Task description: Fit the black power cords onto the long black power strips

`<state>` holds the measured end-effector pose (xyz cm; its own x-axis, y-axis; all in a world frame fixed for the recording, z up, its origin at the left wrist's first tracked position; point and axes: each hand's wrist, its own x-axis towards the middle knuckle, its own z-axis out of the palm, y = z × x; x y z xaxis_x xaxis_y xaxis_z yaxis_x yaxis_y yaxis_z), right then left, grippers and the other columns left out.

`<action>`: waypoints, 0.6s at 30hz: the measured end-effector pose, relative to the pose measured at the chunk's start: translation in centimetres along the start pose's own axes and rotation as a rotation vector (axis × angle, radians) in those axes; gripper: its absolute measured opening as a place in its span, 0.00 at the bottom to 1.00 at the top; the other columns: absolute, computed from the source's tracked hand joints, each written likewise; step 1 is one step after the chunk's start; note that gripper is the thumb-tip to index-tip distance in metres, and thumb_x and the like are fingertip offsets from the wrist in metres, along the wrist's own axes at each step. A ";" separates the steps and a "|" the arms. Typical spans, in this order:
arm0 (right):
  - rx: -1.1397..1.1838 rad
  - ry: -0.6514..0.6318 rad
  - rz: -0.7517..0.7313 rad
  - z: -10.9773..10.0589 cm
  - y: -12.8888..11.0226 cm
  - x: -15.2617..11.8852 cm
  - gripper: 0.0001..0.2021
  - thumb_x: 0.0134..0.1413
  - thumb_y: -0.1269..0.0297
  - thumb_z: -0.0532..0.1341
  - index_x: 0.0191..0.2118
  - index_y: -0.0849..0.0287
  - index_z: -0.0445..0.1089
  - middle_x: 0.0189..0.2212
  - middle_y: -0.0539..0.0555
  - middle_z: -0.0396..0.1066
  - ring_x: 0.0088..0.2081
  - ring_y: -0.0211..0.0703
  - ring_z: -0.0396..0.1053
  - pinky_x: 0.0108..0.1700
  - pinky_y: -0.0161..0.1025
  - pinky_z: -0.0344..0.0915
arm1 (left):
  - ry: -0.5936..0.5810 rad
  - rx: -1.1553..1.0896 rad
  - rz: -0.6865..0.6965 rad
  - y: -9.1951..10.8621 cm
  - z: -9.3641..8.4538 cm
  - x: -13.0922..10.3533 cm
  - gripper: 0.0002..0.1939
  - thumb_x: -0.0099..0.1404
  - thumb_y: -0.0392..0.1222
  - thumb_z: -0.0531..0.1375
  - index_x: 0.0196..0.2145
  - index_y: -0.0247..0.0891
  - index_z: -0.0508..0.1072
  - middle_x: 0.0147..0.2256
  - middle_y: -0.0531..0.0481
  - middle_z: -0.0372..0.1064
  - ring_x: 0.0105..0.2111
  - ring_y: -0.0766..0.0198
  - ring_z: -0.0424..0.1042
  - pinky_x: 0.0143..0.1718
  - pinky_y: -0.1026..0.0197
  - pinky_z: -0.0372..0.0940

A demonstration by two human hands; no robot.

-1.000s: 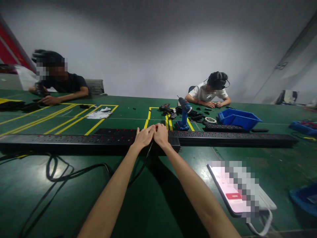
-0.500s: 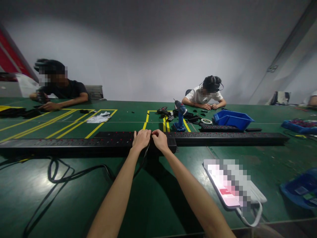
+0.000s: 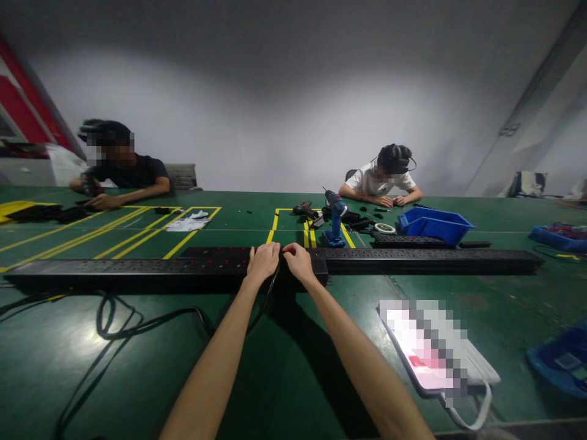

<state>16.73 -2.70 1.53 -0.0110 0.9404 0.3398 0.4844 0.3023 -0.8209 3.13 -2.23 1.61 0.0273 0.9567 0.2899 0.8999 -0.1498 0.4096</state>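
Left hand [image 3: 262,261] and right hand [image 3: 298,263] resting side by side on long black power strip [image 3: 137,272], fingers curled over it, grip indeterminate, black cable [image 3: 151,318] trailing below, phone [image 3: 424,348] right.

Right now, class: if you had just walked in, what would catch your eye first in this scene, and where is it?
First, the two bare forearms reaching up the middle, left hand and right hand side by side on a long black power strip lying across the green table. Next, the lit phone at lower right. Beyond the hands, a blue drill stands upright near a blue bin.
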 end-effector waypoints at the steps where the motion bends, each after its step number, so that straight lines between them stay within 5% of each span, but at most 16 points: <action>1: 0.008 0.003 -0.003 0.0 0.0 0.0 0.08 0.51 0.71 0.57 0.35 0.56 0.72 0.37 0.49 0.76 0.39 0.39 0.71 0.45 0.35 0.63 | 0.000 -0.002 0.001 0.0 0.0 0.0 0.26 0.74 0.51 0.36 0.47 0.43 0.71 0.53 0.45 0.71 0.57 0.53 0.66 0.64 0.38 0.45; 9: 0.042 0.019 0.057 -0.1 0.6 0.9 0.07 0.51 0.68 0.58 0.37 0.56 0.71 0.34 0.49 0.74 0.36 0.39 0.71 0.43 0.36 0.65 | 0.009 -0.015 0.008 -0.2 -0.1 0.2 0.27 0.74 0.52 0.35 0.48 0.42 0.70 0.53 0.44 0.71 0.57 0.53 0.65 0.64 0.38 0.45; 18: 0.245 -0.222 0.354 0.0 -0.1 2.5 0.20 0.59 0.61 0.58 0.55 0.58 0.56 0.25 0.47 0.70 0.17 0.35 0.67 0.18 0.30 0.60 | -0.006 -0.032 0.000 -0.9 0.3 0.8 0.26 0.74 0.52 0.36 0.49 0.43 0.71 0.53 0.45 0.71 0.57 0.53 0.64 0.63 0.40 0.45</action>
<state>16.65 -0.39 2.49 -0.0822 0.9945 -0.0644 0.2724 -0.0397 -0.9614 2.50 -1.25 1.28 0.0304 0.9581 0.2848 0.8856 -0.1580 0.4367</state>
